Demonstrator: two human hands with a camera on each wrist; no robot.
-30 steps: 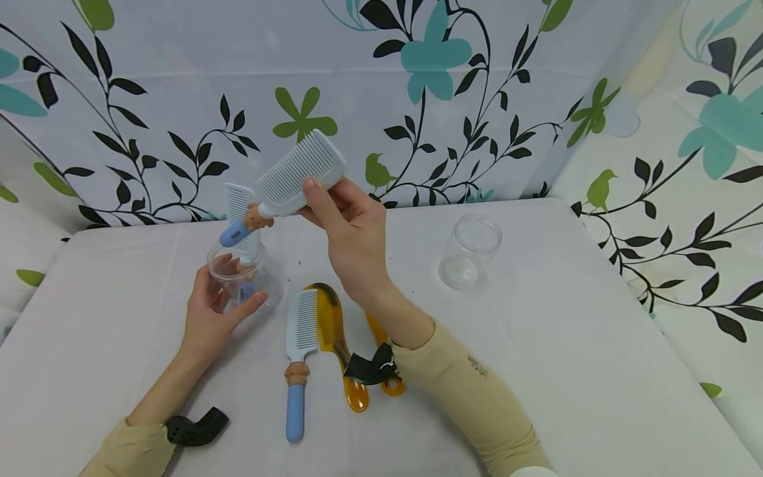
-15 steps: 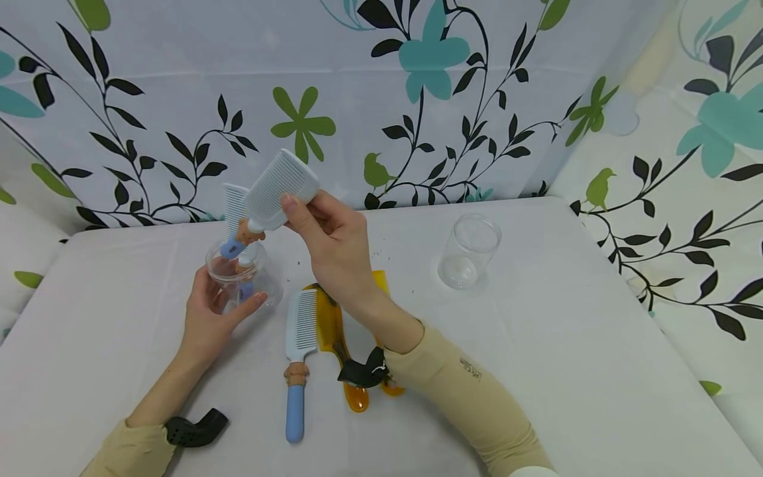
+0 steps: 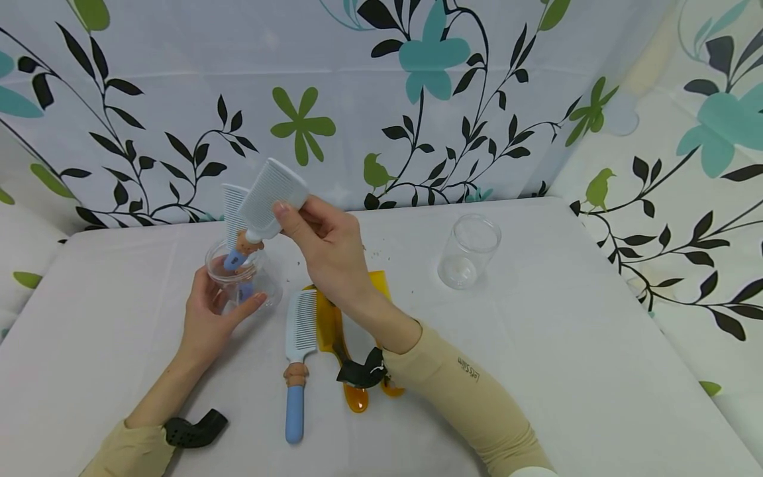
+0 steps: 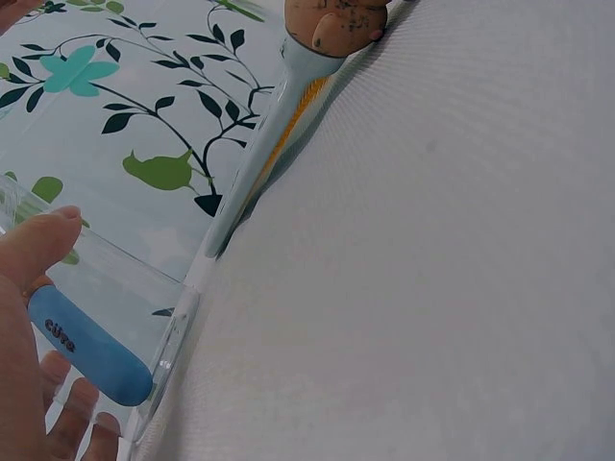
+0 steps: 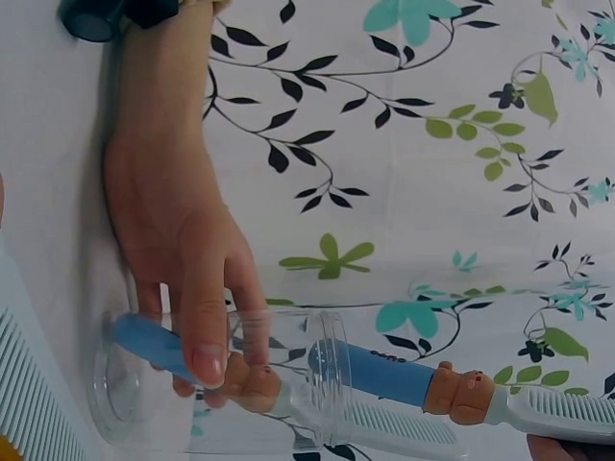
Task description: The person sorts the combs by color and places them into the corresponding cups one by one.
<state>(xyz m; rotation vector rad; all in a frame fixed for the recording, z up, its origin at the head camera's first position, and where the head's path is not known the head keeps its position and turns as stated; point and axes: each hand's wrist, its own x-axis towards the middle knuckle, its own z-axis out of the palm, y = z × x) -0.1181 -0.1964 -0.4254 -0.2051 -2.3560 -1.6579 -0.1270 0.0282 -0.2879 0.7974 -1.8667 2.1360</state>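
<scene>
The right hand (image 3: pixel 328 248) pinches a pale blue comb (image 3: pixel 274 195) by its toothed head, thumb on the near face and fingers behind. The comb slants with its head up and its blue handle down, a brown bear figure (image 3: pixel 249 243) sitting where the two meet. The handle's tip is at the mouth of a transparent jar (image 3: pixel 268 285), overlapping the rim in both the head and right wrist views.

The left hand (image 3: pixel 214 315) is curled round that jar, thumb on one side and fingers on the other. A second bear comb (image 3: pixel 231 209) stands inside it, handle down, its toothed head rising above the rim behind the held one; the left wrist view shows dark "CUTE" lettering on its blue handle (image 4: pixel 88 346).

A third comb (image 3: pixel 296 374) of the same kind lies on the white-covered desk (image 3: pixel 536 344), near the jar. An amber comb (image 3: pixel 330 324) lies just beside it, and another amber piece (image 3: pixel 379 283) is mostly hidden under the right forearm. Another transparent jar (image 3: pixel 469 255) stands well apart to the right. Beige sleeves (image 3: pixel 456 391) cover the forearms, and a leaf-and-flower patterned cloth (image 3: pixel 268 46) hangs behind the desk
</scene>
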